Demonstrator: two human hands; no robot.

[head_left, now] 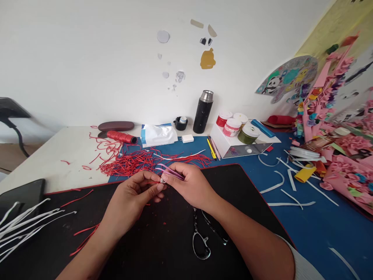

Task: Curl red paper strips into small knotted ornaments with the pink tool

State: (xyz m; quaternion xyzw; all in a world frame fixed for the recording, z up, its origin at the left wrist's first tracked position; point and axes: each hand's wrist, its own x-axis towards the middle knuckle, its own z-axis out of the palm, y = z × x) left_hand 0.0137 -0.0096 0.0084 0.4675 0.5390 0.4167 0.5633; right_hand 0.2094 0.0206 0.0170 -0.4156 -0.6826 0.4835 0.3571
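Observation:
My left hand (135, 196) pinches a small white piece (162, 180) between thumb and fingers, above the black mat (163, 241). A bit of red cord shows at those fingertips; how it joins the white piece is too small to tell. My right hand (192, 184) is closed around pinkish-purple tweezers (167, 168), whose tips stick out to the left. Its thumb meets the white piece as well. Below my right wrist lie scissors (201, 245) with dark, clear-edged handles, partly covered by my forearm.
Cut red cords (128, 162) are heaped behind my hands, near a red cord spool (121, 137). White strips with curled ends (32, 217) lie at left. A black flask (203, 112), paint jars (232, 126), a yellow cutter (211, 148) and pink paper flowers (349, 171) stand or lie around.

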